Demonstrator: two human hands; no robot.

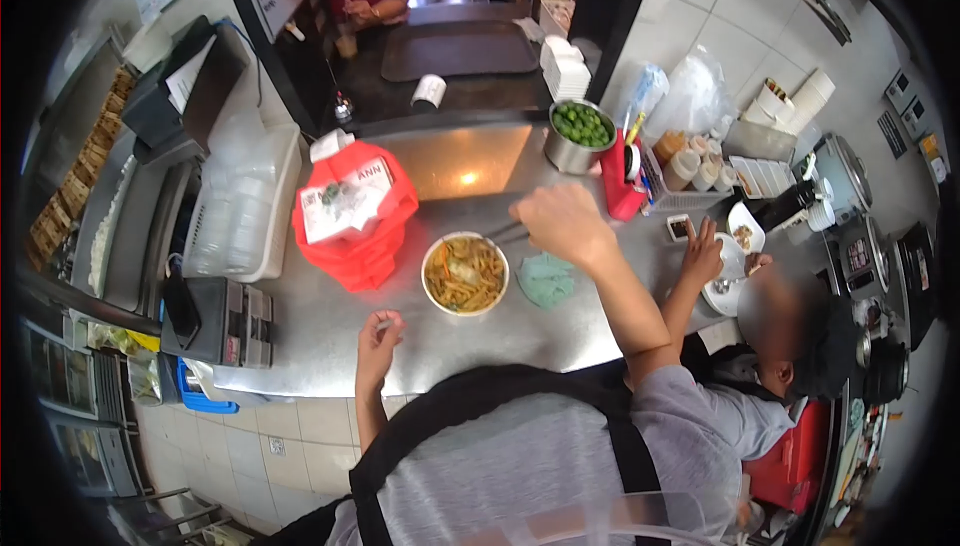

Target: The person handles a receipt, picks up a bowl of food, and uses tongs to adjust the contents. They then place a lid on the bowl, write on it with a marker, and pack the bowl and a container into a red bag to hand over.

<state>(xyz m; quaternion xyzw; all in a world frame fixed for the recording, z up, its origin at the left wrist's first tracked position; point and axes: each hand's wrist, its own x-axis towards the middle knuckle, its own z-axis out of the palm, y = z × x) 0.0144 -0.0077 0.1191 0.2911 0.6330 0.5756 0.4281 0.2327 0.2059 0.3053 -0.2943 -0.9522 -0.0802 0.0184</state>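
A white bowl (427,294) of stir-fried noodles (466,274) with cabbage and carrot strips stands on the steel counter. My right hand (568,224) is closed around a dark, narrow utensil (506,233), whose far end reaches the bowl's right rim; its exact kind does not show. Left of the bowl, near the counter's front edge, my left hand (380,334) has its fingers curled, with something small and pale at the fingertips. A crumpled green cloth (546,280) lies just right of the bowl. Behind my left hand sits a red plastic bag (362,246) with a white box on top.
A metal pot (568,154) of green limes stands at the back beside a red holder (622,178). Sauce bottles (690,168) fill a basket on the right. A co-worker's hand (702,254) is over a white bowl (726,298). Plastic containers (228,216) stand left.
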